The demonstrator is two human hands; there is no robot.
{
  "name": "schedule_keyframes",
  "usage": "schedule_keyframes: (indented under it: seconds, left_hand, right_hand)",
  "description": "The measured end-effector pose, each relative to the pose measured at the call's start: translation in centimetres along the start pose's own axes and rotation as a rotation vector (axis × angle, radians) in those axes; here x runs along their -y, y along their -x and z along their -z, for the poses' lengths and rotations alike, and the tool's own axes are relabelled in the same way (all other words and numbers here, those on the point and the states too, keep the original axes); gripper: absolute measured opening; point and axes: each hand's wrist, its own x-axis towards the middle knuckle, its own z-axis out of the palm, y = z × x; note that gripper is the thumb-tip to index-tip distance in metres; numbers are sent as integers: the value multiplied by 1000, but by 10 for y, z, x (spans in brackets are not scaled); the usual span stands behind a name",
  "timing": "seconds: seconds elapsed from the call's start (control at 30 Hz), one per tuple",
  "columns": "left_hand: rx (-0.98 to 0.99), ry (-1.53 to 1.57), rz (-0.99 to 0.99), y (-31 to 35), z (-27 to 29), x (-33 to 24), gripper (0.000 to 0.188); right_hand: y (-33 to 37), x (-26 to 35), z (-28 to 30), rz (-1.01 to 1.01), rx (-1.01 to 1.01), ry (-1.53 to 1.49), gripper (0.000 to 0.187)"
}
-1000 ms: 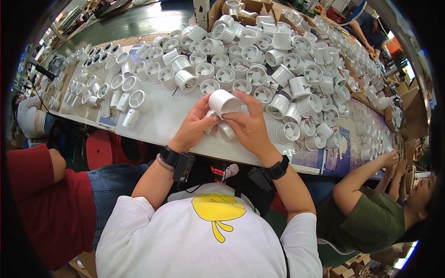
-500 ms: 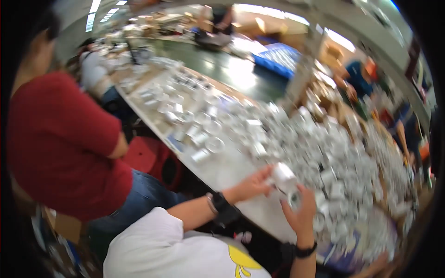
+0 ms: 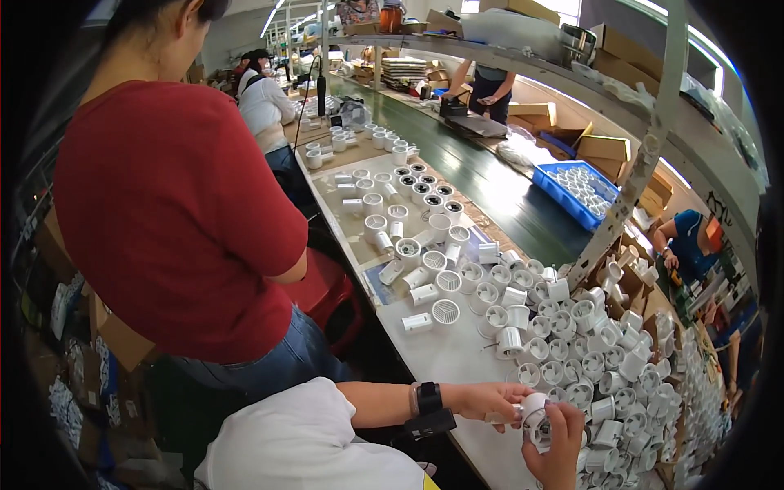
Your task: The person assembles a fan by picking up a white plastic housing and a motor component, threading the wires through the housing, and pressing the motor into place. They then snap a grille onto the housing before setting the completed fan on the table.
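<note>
Over the near edge of the white table, my left hand (image 3: 483,400) and my right hand (image 3: 559,445) come together on one white round plastic housing (image 3: 536,405). Its open end is turned partly toward me and shows parts inside. The left fingers pinch it from the left side, while the right thumb and fingers grip it from the right. A small pale piece under the left fingers is too unclear to name. Just right of my hands, a large heap of similar white cup-shaped housings (image 3: 600,359) covers the table.
Rows of white cups with small white boxes beside them (image 3: 418,294) stand along the table (image 3: 478,359). A co-worker in a red shirt (image 3: 163,220) stands at left. Beyond lie a green conveyor belt (image 3: 457,175), a blue crate (image 3: 563,192) and a metal post (image 3: 637,184).
The view has turned and sharpened. The two hands, apart before with a white piece in each, are now together at one white housing, lower in the view.
</note>
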Motion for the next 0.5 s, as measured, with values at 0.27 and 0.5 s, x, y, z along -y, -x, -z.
schedule_keyframes:
  seconds: [0.27,0.5]
  left_hand:
    - [-6,114,97,2,10,12,66]
    - [-15,155,172,7,9,15,61]
  right_hand:
    - [4,-12,-13,7,-29,-77,64]
    - [7,-3,-7,107,55,-74,62]
